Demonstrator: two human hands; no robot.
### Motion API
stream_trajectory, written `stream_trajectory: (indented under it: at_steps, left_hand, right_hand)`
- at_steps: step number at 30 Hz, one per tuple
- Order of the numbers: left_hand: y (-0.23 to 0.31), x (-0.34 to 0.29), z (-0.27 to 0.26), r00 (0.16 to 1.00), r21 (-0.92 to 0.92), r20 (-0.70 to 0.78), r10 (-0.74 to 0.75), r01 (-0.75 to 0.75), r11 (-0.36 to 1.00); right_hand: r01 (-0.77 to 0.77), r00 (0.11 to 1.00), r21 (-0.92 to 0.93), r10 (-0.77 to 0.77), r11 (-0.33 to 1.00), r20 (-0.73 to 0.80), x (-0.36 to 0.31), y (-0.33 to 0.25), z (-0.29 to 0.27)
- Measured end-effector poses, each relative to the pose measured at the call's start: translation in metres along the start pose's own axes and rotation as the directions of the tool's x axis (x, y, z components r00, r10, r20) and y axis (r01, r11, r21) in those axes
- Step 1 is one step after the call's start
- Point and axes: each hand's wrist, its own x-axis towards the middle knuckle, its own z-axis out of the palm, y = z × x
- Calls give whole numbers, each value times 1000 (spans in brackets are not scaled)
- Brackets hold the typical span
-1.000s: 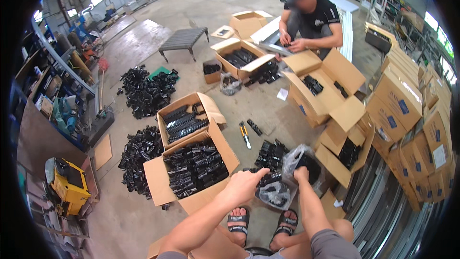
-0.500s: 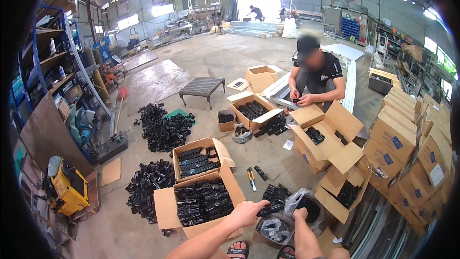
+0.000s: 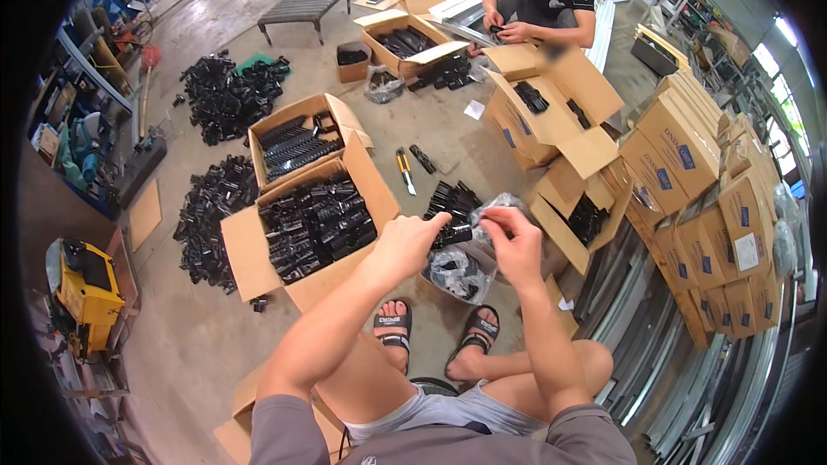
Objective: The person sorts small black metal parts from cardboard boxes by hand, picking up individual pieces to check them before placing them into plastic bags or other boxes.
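My left hand is closed on a black plastic part, which points to the right from its fingers. Close beside that part, my right hand is pinched, with whatever lies between its fingertips too small to make out. Below both hands sits a tub lined with a clear plastic bag. Another clear bag shows behind my right fingers. A small heap of black parts lies just beyond my hands. Farther off are a yellow utility knife and a single black part.
Left of my hands, an open carton holds packed black parts, beside loose piles. A co-worker crouches at the far side, handling a small dark piece. Stacked cartons and long metal profiles line the right.
My view has tilted down, bringing my legs and sandals into sight. My right hand has risen from the bag beside the tub and come up next to the part at my left hand.
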Motion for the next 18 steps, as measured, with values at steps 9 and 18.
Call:
stream_trajectory:
  at_steps: [9, 18]
  left_hand:
    - [12, 2, -2, 999, -16, 3, 39, -39, 999]
    - [10, -2, -6, 1000, -32, 29, 3, -2, 999]
  right_hand:
    - [536, 843, -404, -447, 741, 299, 4, -7, 7]
    - [604, 795, -447, -457, 660, 398, 4, -11, 11]
